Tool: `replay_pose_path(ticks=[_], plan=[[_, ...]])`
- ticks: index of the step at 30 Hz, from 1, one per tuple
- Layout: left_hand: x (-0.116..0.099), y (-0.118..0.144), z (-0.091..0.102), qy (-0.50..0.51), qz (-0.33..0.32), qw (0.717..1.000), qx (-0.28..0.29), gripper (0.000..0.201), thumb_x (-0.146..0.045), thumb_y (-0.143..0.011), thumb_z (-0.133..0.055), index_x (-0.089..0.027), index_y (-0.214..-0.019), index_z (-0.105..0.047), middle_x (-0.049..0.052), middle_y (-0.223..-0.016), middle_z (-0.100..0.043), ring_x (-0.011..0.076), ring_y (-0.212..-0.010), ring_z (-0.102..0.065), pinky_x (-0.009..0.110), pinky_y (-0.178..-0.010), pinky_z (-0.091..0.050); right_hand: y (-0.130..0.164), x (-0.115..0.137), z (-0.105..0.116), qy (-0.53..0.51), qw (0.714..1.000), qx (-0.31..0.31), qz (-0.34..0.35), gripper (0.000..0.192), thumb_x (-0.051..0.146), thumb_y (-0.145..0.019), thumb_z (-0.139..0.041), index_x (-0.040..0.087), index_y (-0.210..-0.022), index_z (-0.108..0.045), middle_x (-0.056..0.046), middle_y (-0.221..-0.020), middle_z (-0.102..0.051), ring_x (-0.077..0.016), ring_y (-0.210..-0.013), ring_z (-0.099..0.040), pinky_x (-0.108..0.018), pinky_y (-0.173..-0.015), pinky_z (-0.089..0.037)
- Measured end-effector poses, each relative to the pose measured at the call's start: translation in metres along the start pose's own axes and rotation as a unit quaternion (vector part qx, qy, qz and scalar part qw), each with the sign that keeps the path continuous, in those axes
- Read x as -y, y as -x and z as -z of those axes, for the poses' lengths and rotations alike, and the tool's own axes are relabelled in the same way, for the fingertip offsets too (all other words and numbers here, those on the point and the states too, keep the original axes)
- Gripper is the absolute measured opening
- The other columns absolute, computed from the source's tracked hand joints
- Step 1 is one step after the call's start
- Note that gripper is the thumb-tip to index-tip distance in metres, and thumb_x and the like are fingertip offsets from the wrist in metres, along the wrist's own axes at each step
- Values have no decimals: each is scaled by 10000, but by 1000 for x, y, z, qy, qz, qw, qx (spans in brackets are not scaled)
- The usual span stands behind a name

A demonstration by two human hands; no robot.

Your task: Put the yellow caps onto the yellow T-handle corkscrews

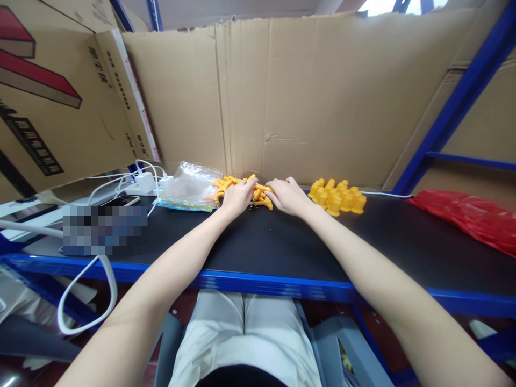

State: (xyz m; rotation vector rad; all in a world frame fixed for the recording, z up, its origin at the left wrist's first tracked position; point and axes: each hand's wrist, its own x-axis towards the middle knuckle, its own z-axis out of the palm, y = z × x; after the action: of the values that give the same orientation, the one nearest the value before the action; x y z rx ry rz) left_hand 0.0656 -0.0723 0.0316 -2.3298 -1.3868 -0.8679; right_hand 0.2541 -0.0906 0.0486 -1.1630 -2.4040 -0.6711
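On a black worktop [278, 244], forearms [181, 258] stretch forward, left hand [237, 199] and right hand [288, 196] half-curled at a heap of orange pieces [226, 184] beside a clear bag [187, 185]; fingertips touch pieces, though any firm grip cannot be told.

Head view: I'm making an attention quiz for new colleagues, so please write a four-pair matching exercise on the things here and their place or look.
1. orange plastic pieces
2. yellow cup-shaped pieces
3. plastic bag beside the orange pile
4. crumpled plastic at far right

A. grouped just right of the right hand
B. red
C. at the left hand and right hand
D. see-through

Pairs: 1-C; 2-A; 3-D; 4-B
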Motion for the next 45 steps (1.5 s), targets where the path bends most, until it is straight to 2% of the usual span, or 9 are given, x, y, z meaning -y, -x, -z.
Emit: replay_pose_path(ticks=[5, 10, 17, 20, 23, 26, 33, 45], plan=[[-2, 1, -3, -38, 5, 999, 34, 367, -300, -939, -338, -225, -1275, -463, 111, -1151, -610, 234, -957, -615, 336, -797, -453, 0, 1, 2, 24, 998, 49, -29, 289, 283, -955, -327, 117, -1056, -541, -127, -1011, -624, -241, -908, -558, -331, -769, -268], [-7, 2, -3, -41, 0, 998, 46, 346, -341, -938, -344, -215, -1233, -472, 114, -1140, -621, 252, -942, -623, 348, -774, -457, 0, 2, 5, 35, 998, 42, -40, 212, 237, -920, -414, 114, -1057, -520, -130, -1032, -617, -247, -912, -568, -326, -753, -276], [-7, 3, -1, -38, 21, 997, 67, 353, -335, -939, -342, -220, -1259, -439, 123, -1161, -608, 250, -968, -613, 362, -813, -441, 0, 1, 3, 12, 997, 58, -51, 288, 322, -962, -336, 136, -1056, -534, -115, -999, -655, -245, -912, -586, -325, -735, -266], [-7, 3, -2, -42, 17, 996, 73, 350, -337, -941, -337, -213, -1248, -452, 129, -1127, -620, 255, -955, -618, 372, -822, -435, 0, 0, 3, 12, 996, 73, -48, 246, 304, -952, -364, 150, -1016, -544, -108, -997, -656, -237, -899, -586, -316, -722, -262], [-9, 3, -2, -41, 10, 996, 75, 348, -353, -942, -331, -200, -1223, -469, 136, -1089, -634, 265, -940, -622, 384, -822, -434, 0, -1, 6, 34, 997, 50, -45, 169, 254, -913, -438, 152, -1012, -529, -106, -994, -646, -239, -894, -577, -314, -722, -260], [-9, 2, -2, -34, 6, 997, 68, 354, -359, -942, -326, -194, -1223, -463, 138, -1105, -629, 272, -944, -620, 385, -808, -440, 1, -3, 8, 36, 998, 27, -44, 179, 235, -903, -447, 148, -1044, -515, -110, -997, -637, -242, -907, -568, -313, -721, -268], [-8, 3, 0, -41, 14, 997, 71, 353, -323, -933, -333, -199, -1246, -442, 134, -1138, -610, 273, -981, -605, 382, -815, -439, 1, -4, 0, 9, 998, 56, -34, 302, 312, -965, -318, 149, -1085, -542, -115, -1047, -629, -238, -949, -562, -324, -753, -289], [-15, 3, 3, -48, 11, 995, 91, 345, -324, -937, -327, -182, -1232, -438, 141, -1104, -610, 265, -936, -616, 373, -796, -440, 1, 2, 9, 54, 995, 65, -51, 184, 246, -902, -471, 134, -1042, -511, -110, -1015, -615, -235, -889, -572, -304, -684, -270]])
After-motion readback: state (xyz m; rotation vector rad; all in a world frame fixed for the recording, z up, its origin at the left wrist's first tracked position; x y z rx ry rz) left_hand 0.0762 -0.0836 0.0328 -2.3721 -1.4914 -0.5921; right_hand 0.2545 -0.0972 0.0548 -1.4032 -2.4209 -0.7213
